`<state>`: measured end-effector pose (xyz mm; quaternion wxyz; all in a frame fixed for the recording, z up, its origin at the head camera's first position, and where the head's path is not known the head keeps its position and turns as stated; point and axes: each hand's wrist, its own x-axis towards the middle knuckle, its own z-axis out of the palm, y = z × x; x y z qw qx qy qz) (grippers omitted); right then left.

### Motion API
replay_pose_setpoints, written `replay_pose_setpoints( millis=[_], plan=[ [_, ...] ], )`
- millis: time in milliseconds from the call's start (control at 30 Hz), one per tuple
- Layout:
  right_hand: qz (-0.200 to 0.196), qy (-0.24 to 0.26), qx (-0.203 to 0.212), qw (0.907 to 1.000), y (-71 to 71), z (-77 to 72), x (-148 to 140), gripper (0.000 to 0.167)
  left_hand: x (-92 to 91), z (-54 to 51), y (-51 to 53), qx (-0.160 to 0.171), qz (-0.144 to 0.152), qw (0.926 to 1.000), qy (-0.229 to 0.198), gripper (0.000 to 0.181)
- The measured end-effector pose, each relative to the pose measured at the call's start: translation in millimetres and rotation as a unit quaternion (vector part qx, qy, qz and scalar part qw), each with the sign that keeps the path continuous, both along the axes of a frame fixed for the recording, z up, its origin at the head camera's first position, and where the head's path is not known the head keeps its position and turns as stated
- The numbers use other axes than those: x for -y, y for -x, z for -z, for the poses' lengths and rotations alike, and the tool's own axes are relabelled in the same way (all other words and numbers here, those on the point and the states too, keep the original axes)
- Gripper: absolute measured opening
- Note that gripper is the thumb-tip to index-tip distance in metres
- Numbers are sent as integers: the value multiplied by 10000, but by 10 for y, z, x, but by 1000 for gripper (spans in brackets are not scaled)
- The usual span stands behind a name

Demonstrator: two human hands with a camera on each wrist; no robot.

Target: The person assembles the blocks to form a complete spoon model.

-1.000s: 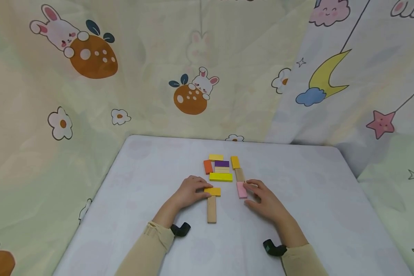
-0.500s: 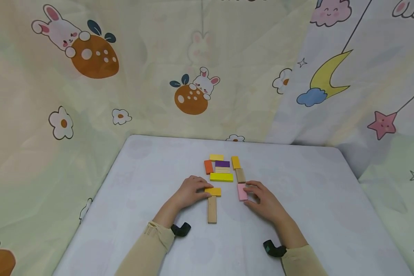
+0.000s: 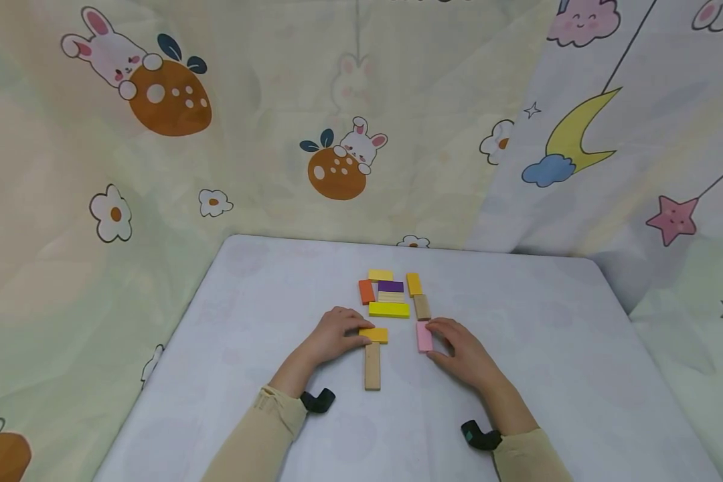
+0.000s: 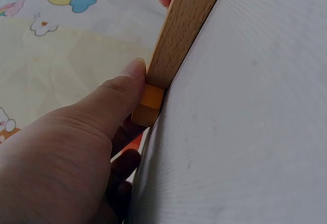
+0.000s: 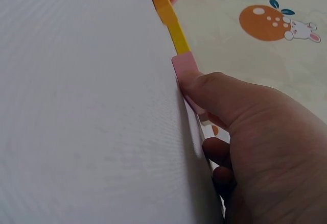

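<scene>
My left hand (image 3: 336, 333) pinches an orange-yellow wooden block (image 3: 376, 335) lying flat across the head of a long plain wooden block (image 3: 372, 367). In the left wrist view the thumb (image 4: 134, 71) lies at the orange-yellow block's end, against the plain block. Opposite, my right hand (image 3: 465, 353) holds a pink block (image 3: 424, 337) between thumb and forefinger at its right side. A tan block (image 3: 422, 307) stands just beyond the pink one, and a yellow-orange block (image 3: 414, 284) beyond that, forming a slightly slanted line. The right wrist view shows the thumb on the pink block.
Behind the left hand lie a bright yellow block (image 3: 389, 310), a purple block (image 3: 390, 286), a pale wooden block (image 3: 391, 296), an orange-red block (image 3: 366, 292) and another yellow block (image 3: 380, 275). A white cloth covers the table (image 3: 518, 314); a printed curtain (image 3: 247, 147) hangs behind.
The pink block has slid slightly toward me in the right hand, whose thumb has come closer to its near end. The left hand and its block have stayed in place.
</scene>
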<state>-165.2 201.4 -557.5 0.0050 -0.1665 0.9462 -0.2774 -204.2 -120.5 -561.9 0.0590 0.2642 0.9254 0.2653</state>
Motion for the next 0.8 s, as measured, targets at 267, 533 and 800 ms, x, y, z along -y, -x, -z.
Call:
replay_pose_setpoints(
  millis=[267, 533, 800],
  plan=[
    [68, -3, 143, 9999, 21, 28, -11, 56, -11, -17, -9, 41, -47, 10000, 51, 40],
    [74, 33, 204, 9998, 27, 23, -7, 57, -19, -33, -12, 100, -91, 9999, 102, 40],
    [84, 46, 240, 9997, 8, 3, 2, 62, -17, -21, -8, 51, -64, 9999, 125, 40]
  ],
)
